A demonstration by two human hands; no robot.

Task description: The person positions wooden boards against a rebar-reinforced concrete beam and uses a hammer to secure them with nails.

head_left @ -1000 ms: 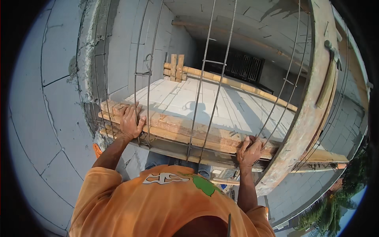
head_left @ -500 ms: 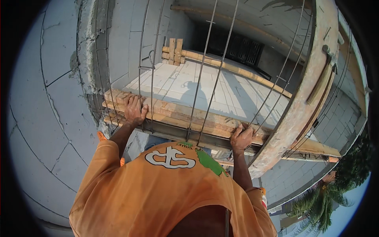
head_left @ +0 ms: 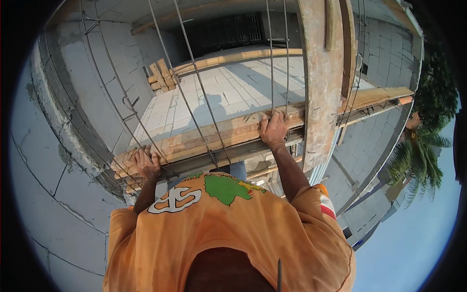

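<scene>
A long wooden plank (head_left: 192, 137) runs across in front of my chest, rising slightly to the right. My left hand (head_left: 147, 163) is closed over its near edge towards the left end, fingers on top. Farther right, my right hand (head_left: 274, 129) grips the same plank close to an upright board (head_left: 323, 87). Thin steel rebar rods (head_left: 187, 80) rise past the plank between my hands. Another pair of rods (head_left: 286, 58) stands just beyond my right hand. What lies under my palms is hidden.
Pale block walls (head_left: 36, 160) stand at the left. Beyond the plank, a bamboo pole (head_left: 238, 57) and short wood pieces (head_left: 162, 75) edge a pale surface. A wooden handle (head_left: 332, 29) lies against the upright board. Another plank (head_left: 379, 97) extends right, towards a palm tree (head_left: 421, 155).
The view has swung to the right, so the plank and rods appear farther left and more sky shows. Both hands remain on the plank.
</scene>
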